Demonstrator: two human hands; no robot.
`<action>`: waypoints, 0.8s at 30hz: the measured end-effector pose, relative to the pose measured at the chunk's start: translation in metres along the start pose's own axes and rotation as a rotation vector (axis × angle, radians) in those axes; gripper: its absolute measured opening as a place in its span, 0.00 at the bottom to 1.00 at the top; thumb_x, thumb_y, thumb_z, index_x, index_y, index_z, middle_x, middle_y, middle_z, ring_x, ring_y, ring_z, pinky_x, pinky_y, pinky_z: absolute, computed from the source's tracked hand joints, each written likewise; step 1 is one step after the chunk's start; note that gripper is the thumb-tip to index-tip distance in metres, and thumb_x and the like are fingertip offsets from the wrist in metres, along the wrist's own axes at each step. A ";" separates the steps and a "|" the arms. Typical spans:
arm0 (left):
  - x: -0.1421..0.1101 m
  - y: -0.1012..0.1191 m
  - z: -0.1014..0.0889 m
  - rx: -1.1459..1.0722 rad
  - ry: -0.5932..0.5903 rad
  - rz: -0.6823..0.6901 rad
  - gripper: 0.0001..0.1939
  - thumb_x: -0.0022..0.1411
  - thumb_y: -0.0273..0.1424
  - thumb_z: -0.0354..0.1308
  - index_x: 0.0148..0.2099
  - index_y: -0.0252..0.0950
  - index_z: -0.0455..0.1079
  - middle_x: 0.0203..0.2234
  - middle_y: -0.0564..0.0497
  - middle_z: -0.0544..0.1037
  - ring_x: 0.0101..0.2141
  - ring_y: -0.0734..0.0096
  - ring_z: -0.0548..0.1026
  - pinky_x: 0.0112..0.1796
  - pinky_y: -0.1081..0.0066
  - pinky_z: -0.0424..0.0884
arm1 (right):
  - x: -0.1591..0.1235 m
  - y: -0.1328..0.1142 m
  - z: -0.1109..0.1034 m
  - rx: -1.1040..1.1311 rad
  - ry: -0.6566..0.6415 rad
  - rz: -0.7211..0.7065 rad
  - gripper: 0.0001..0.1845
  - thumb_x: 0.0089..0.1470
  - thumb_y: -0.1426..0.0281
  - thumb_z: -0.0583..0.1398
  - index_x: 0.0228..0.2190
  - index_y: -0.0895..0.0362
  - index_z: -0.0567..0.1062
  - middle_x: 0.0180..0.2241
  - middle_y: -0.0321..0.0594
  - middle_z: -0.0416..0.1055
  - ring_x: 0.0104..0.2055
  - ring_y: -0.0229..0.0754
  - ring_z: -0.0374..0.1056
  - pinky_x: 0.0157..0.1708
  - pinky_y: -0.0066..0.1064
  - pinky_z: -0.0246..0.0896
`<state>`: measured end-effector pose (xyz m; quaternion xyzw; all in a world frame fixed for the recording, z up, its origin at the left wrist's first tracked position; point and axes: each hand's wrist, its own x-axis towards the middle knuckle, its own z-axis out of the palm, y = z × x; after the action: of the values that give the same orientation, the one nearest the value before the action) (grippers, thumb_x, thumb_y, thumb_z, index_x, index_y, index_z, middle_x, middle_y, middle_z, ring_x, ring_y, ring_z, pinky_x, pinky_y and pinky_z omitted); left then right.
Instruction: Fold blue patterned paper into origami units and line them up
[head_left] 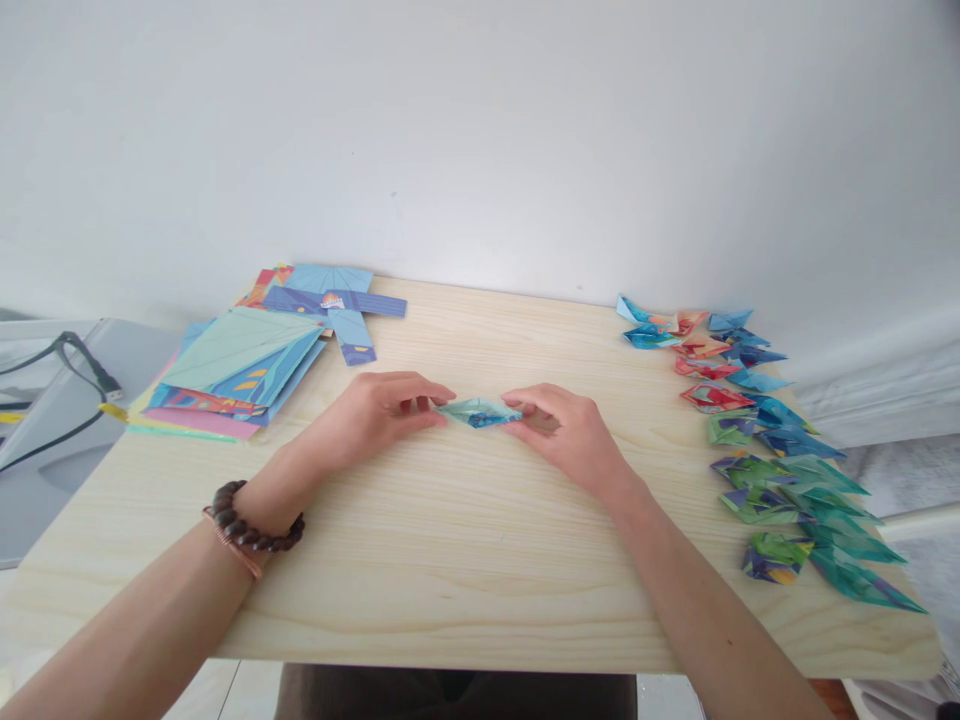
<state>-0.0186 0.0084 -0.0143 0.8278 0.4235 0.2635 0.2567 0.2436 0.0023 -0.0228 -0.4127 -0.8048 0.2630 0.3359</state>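
Note:
A small folded paper piece (478, 411), teal and blue and pointed at both ends, lies on the pale wooden table (465, 560) at its middle. My left hand (375, 410) pinches the piece's left tip with fingers pressed together. My right hand (564, 428) grips the right tip, fingers curled over it. A dark bead bracelet (251, 522) circles my left wrist. Both forearms rest low over the table's near half.
A stack of patterned paper sheets (247, 370) lies at the table's back left. Several finished folded paper shapes (772, 460) run in a row along the right edge. A white wall stands behind. Left of the table, a black cable (82, 360) crosses a grey surface.

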 end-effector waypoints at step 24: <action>0.001 0.005 0.001 -0.377 0.089 -0.209 0.13 0.55 0.36 0.61 0.42 0.35 0.75 0.34 0.48 0.78 0.33 0.70 0.73 0.32 0.74 0.69 | 0.004 -0.006 0.004 0.495 0.210 0.414 0.13 0.47 0.60 0.63 0.29 0.58 0.77 0.26 0.40 0.76 0.27 0.37 0.70 0.29 0.29 0.67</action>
<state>-0.0143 0.0063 -0.0116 0.7043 0.4611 0.3465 0.4138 0.2358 0.0015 -0.0201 -0.4983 -0.5765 0.4692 0.4464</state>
